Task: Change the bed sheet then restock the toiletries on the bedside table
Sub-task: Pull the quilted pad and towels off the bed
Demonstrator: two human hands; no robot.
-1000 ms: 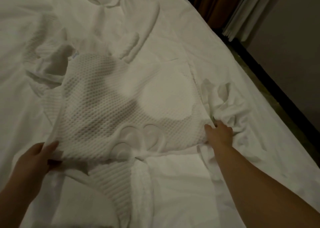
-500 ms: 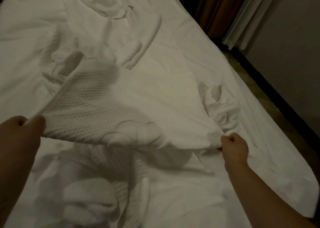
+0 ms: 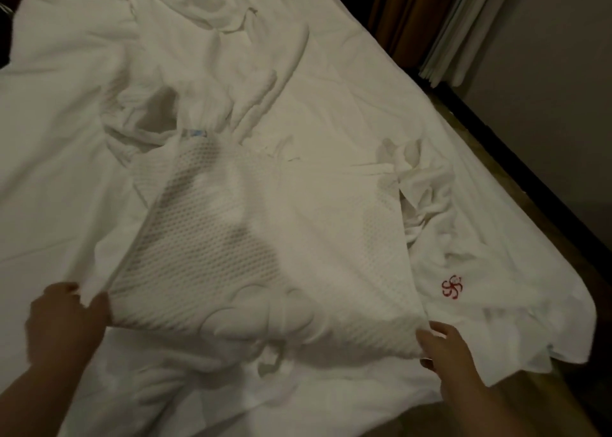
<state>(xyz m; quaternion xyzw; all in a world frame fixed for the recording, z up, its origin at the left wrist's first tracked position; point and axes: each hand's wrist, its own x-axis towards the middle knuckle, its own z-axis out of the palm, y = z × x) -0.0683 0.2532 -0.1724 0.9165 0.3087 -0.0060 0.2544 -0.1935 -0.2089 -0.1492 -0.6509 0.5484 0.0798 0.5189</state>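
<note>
A white waffle-weave cloth (image 3: 251, 251) is stretched above the bed between my two hands. My left hand (image 3: 64, 320) grips its near left corner with the fingers curled round the hem. My right hand (image 3: 445, 348) pinches the near right corner. Under it lies the white bed sheet (image 3: 347, 105), wrinkled and loose, its near right corner (image 3: 556, 337) hanging off the mattress. A red embroidered logo (image 3: 452, 286) shows on that corner. A crumpled white cloth (image 3: 420, 184) lies on the sheet, right of the waffle cloth.
More rumpled white linen (image 3: 212, 2) is piled at the far end of the bed. Brown and pale curtains (image 3: 427, 22) hang at the upper right by a grey wall (image 3: 556, 72). A dark skirting strip (image 3: 530, 171) and floor run along the bed's right side.
Both hands took hold of the waffle cloth's near corners and lifted it off the sheet. It is now pulled nearer to me, and the sheet's red logo has come into view.
</note>
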